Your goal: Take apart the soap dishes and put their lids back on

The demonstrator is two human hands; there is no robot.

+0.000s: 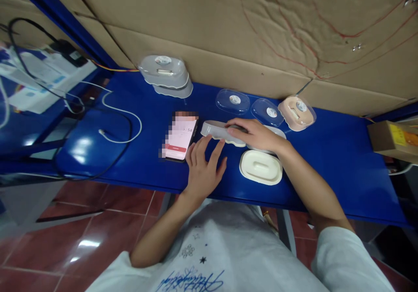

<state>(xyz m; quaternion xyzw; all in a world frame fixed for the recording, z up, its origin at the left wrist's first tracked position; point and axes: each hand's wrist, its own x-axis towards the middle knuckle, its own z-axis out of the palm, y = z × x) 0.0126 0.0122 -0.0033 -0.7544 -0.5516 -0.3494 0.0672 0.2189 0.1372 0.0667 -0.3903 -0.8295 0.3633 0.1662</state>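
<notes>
A grey plastic box part with a wavy edge point(214, 129) rests tilted on the blue table in front of me. My right hand point(256, 134) grips its right end, thumb and forefinger curved round it; a dark patch shows between them, too shadowed to make out. My left hand point(204, 165) is open, its fingers spread at the near wavy edge, the fingertips at or just touching it. Partly under my right wrist lies another pale grey piece point(277, 131). Nearer to me is a cream oval lid-like piece point(261, 167) with a raised middle.
A phone point(179, 139) with a lit screen lies left of my left hand. Two clear lids point(232, 101) with round stickers, a pink box point(297, 112) and stacked grey boxes point(166, 75) line the back. Cables point(122, 140) run at left; a cardboard box point(393, 141) stands right.
</notes>
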